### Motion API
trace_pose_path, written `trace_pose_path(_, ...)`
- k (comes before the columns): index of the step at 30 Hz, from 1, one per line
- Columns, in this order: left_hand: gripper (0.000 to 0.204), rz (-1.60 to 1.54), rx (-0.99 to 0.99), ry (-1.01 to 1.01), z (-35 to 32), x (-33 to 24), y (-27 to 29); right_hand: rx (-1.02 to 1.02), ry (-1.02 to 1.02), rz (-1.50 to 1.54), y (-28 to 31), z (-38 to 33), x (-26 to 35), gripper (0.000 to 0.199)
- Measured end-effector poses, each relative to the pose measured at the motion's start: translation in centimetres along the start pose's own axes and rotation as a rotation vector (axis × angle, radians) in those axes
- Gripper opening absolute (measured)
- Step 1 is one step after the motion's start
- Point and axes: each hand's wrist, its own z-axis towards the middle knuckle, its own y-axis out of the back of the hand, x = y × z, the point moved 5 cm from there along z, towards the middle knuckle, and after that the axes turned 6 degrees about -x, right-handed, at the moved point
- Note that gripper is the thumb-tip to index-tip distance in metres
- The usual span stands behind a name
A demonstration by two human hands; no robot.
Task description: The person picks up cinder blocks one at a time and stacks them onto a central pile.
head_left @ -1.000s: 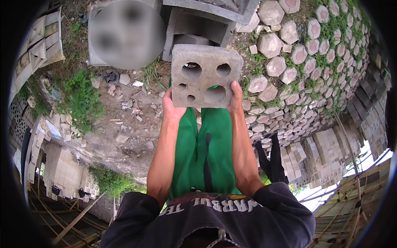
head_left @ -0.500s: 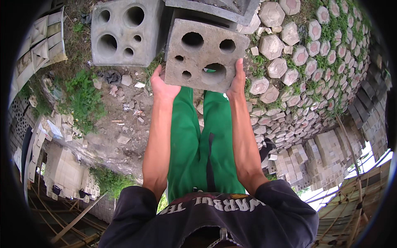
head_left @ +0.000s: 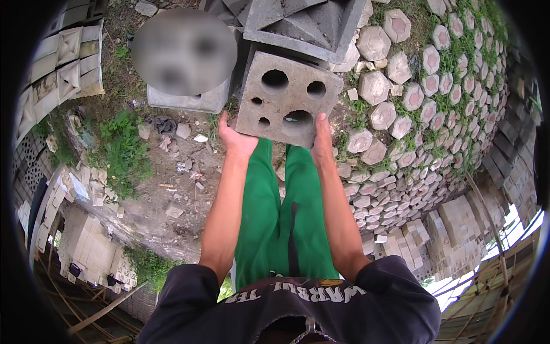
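A grey concrete ventilation block, pierced by round holes of several sizes, is held between both of my hands. My left hand grips its lower left side, with the palm against the edge and the fingers partly hidden. On its lower right side is my right hand, thumb up along the edge and the other fingers out of sight. The held block is slightly tilted. Just beyond it sits a larger concrete block with a recessed, angular face. To the left is another concrete block, mostly covered by a blurred patch.
Hexagonal pavers with grass between them spread over the right side. Left of my legs lie rubble-strewn soil and a green weed. Patterned blocks stand at far left. Stacked blocks are at lower right.
The whole scene, held block included, sits lower in the picture. Both hands keep the same grip on the block. A blurred patch now covers much of the left block.
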Motion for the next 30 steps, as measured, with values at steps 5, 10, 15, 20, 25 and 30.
trace_pose_path(5, 0.072, -0.04, 0.002, 0.113, 1.4, 1.0, 0.4, 0.02, 0.055, 0.088, 0.9, 0.7, -1.2, 0.07)
trace_pose_path(10, 0.073, -0.095, -0.053, 0.008, 3.3, 1.5, -0.1, -0.026, 0.095, 0.126, 0.9, 3.6, 0.4, 0.078)
trace_pose_path(15, 0.076, -0.12, 0.0, 0.009, 4.4, 1.1, 0.5, -0.011, 0.088, 0.203, -0.7, 3.1, 1.8, 0.079)
trace_pose_path(20, 0.077, -0.183, -0.005, 0.029, 4.6, 1.2, 0.7, 0.019, 0.068, 0.257, -1.3, 3.0, 2.2, 0.077)
trace_pose_path(25, 0.075, -0.188, -0.053, 0.044, 4.0, 1.2, -0.1, -0.025, 0.082, 0.199, -0.7, 3.1, 2.0, 0.079)
trace_pose_path(30, 0.072, -0.147, -0.068, -0.005, 4.1, 1.6, -0.3, 0.058, 0.093, 0.123, 0.0, 4.2, 2.6, 0.076)
